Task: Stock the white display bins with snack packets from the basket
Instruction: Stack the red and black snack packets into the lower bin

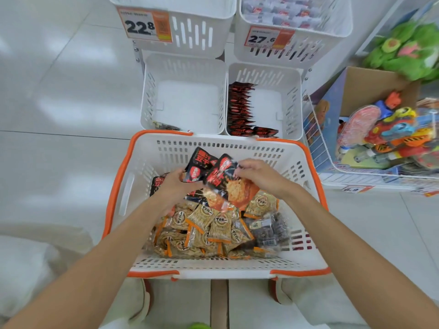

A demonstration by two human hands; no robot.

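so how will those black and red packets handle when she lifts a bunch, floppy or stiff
Probably floppy: the black and red packets bend and fan unevenly between the left hand and right hand. The glossy film looks slippery, so a loose bunch may slide apart. They seem light, since fingertips alone hold several.

Price tag [145,25] "22.8" on upper-left bin [190,24], tag [269,38] "27.6" upper-right, floor tag [351,189] perhaps "6.9"

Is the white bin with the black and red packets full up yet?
No, only partly full. The lower right bin has one row of black and red packets along its left side; the rest of its floor is bare.
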